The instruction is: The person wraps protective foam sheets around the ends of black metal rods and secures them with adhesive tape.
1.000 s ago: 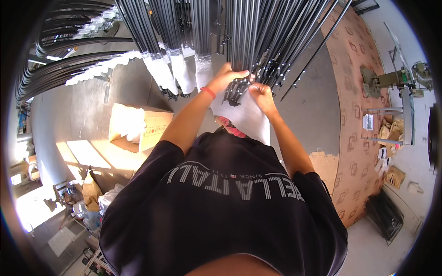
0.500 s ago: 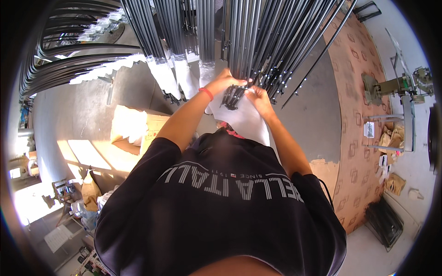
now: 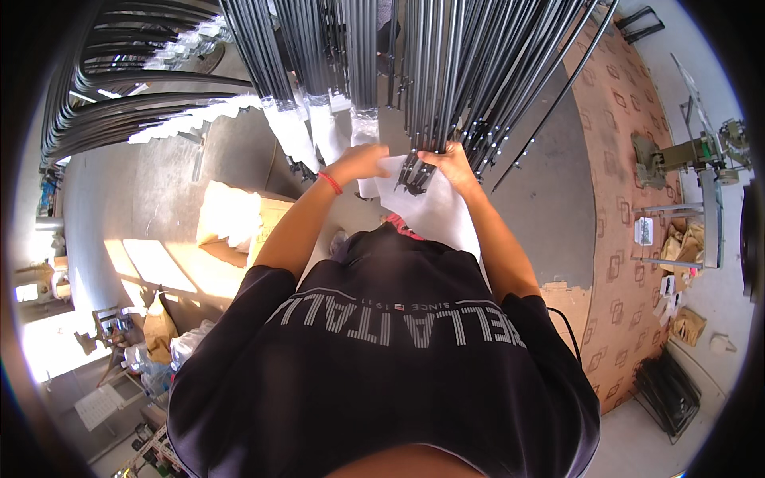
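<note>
Grey floor (image 3: 530,215) spreads beneath us, an open box (image 3: 273,215) to our left. Wrapped bundles (image 3: 288,134) hang just beyond our left hand (image 3: 358,163), which meets the white sheet's (image 3: 442,211) left edge, its grip unclear. Our right hand (image 3: 451,166) pinches rods (image 3: 430,88) above the sheet; more rods (image 3: 488,107) crowd beside it.

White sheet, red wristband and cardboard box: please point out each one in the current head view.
White sheet (image 3: 443,210): head view, on its broad exposed face.
Red wristband (image 3: 330,183): head view, on the middle of the band.
Cardboard box (image 3: 272,215): head view, on its right side wall.
</note>
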Motion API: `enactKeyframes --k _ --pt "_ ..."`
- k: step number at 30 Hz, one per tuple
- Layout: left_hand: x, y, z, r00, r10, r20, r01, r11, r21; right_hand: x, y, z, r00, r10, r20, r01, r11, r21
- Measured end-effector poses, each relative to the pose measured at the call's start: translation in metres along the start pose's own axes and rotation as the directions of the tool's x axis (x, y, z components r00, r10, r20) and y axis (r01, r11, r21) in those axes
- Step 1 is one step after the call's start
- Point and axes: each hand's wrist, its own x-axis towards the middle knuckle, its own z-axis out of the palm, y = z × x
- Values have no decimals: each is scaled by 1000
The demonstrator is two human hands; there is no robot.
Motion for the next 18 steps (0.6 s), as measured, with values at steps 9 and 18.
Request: enactKeyframes --k 9,18 --pt "2 54 27 984 -167 63 155 632 -759 -3 -2 3 995 -35 96 41 997 -59" --pt "-6 66 79 904 -114 -411 -268 599 -754 -29 -32 -8 973 124 192 -112 991 -70"
